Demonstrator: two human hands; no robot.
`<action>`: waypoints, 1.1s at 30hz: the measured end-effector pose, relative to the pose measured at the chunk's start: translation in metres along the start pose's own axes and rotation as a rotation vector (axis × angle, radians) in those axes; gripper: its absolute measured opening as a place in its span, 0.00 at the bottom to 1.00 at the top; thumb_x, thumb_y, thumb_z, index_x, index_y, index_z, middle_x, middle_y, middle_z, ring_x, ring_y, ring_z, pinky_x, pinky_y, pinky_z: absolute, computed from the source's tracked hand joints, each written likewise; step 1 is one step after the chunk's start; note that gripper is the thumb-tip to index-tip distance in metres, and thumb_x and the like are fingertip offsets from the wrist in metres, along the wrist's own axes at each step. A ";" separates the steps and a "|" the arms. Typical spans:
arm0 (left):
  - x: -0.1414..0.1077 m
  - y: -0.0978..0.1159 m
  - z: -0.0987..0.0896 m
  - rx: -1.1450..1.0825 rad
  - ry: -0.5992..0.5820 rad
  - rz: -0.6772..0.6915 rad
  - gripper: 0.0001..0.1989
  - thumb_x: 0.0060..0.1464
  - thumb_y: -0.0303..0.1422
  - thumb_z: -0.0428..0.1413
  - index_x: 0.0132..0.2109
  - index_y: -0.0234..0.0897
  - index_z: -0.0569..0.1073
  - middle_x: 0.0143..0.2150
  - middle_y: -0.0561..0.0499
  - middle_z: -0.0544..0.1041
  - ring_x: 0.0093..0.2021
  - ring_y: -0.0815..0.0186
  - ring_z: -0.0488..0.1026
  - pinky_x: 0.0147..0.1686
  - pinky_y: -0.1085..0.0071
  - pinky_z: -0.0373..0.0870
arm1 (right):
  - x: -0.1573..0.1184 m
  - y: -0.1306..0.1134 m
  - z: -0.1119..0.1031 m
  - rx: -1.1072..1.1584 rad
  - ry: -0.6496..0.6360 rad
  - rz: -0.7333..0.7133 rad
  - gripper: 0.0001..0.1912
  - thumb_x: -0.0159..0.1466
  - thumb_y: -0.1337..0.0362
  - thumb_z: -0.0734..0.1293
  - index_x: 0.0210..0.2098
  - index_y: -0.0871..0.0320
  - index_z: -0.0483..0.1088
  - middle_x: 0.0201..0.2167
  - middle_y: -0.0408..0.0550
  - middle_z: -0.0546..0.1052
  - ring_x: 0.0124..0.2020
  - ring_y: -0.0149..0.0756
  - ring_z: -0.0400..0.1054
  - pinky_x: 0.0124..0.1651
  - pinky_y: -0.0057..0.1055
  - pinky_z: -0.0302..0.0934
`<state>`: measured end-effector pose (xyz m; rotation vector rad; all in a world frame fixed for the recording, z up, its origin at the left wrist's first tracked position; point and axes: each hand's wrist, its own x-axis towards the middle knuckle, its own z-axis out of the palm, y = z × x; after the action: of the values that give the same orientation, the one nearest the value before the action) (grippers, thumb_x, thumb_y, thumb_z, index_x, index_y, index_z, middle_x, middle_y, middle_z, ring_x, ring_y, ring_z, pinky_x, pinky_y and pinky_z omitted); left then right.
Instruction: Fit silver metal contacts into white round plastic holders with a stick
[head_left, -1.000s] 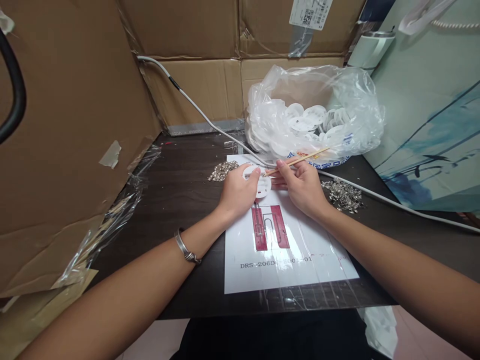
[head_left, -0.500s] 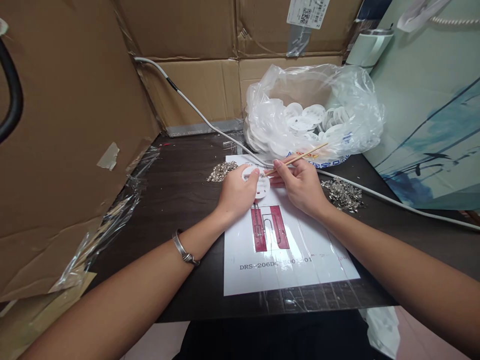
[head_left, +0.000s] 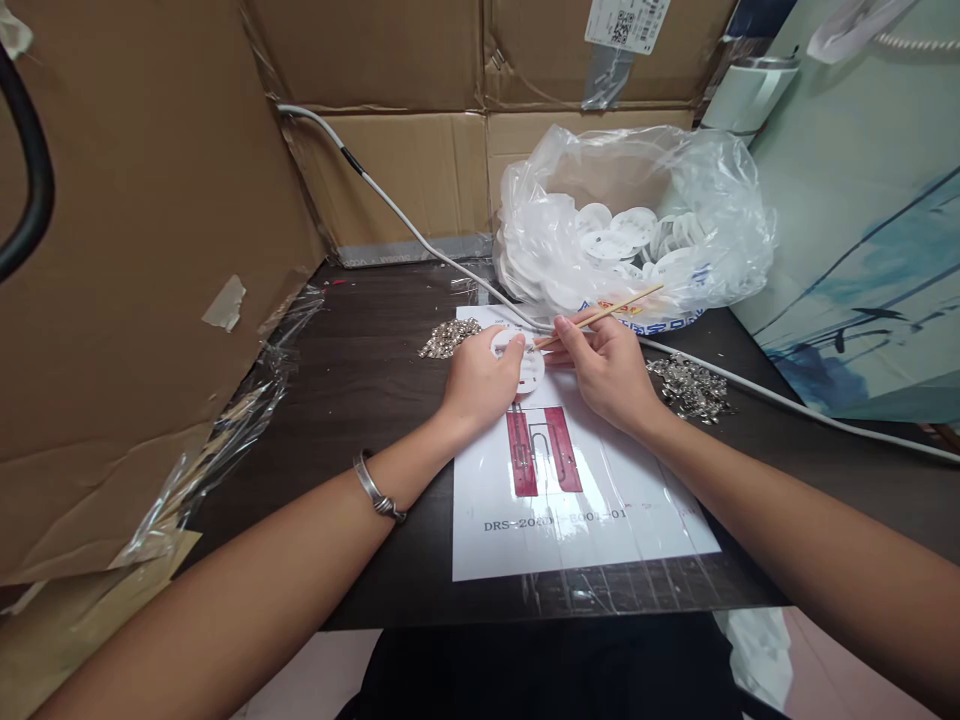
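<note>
My left hand point(head_left: 482, 378) is closed on a round white plastic disc point(head_left: 533, 374), thumb on top, above the printed sheet point(head_left: 480, 550). A thin wooden stick point(head_left: 630, 301) is pinched in my right hand point(head_left: 604, 362), its lower tip touching or nearly touching the disc's face near my left thumb. Small parts on the disc are too fine to make out. A heap of small shiny metal pieces point(head_left: 450, 338) lies left of my left hand. Another heap of metal pieces point(head_left: 691, 388) lies right of my right hand.
A clear plastic bag point(head_left: 739, 260) full of white discs stands behind my hands. A white cable point(head_left: 405, 230) crosses the dark table point(head_left: 360, 400). Cardboard walls point(head_left: 165, 200) rise at the left and back. A pale mug point(head_left: 750, 97) stands at the back right.
The whole view has shifted slightly, with things appearing a little further right. Both hands keep their hold, and the stick stays at the disc.
</note>
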<state>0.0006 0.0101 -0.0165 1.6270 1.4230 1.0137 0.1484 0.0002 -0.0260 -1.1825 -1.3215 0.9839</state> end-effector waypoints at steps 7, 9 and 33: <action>0.000 0.000 0.000 0.022 0.004 0.008 0.11 0.59 0.32 0.52 0.28 0.36 0.69 0.24 0.53 0.73 0.24 0.69 0.67 0.27 0.70 0.61 | -0.001 -0.004 -0.002 -0.014 -0.029 -0.003 0.13 0.66 0.54 0.65 0.33 0.57 0.65 0.30 0.48 0.77 0.32 0.34 0.75 0.41 0.36 0.74; 0.001 -0.001 0.000 0.037 0.011 0.017 0.11 0.59 0.33 0.52 0.28 0.36 0.69 0.25 0.52 0.73 0.25 0.69 0.67 0.28 0.69 0.61 | -0.001 -0.005 -0.002 -0.024 -0.033 -0.001 0.13 0.66 0.54 0.65 0.33 0.57 0.65 0.31 0.48 0.78 0.33 0.35 0.76 0.41 0.37 0.74; -0.001 0.002 -0.002 -0.077 -0.024 0.001 0.11 0.60 0.35 0.52 0.29 0.37 0.68 0.21 0.54 0.70 0.20 0.69 0.66 0.25 0.70 0.62 | 0.004 -0.006 -0.006 0.100 0.021 0.030 0.13 0.63 0.52 0.66 0.31 0.55 0.67 0.33 0.48 0.80 0.36 0.38 0.76 0.45 0.39 0.72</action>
<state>-0.0002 0.0088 -0.0141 1.5793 1.3508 1.0335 0.1544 0.0026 -0.0190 -1.1366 -1.2275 1.0446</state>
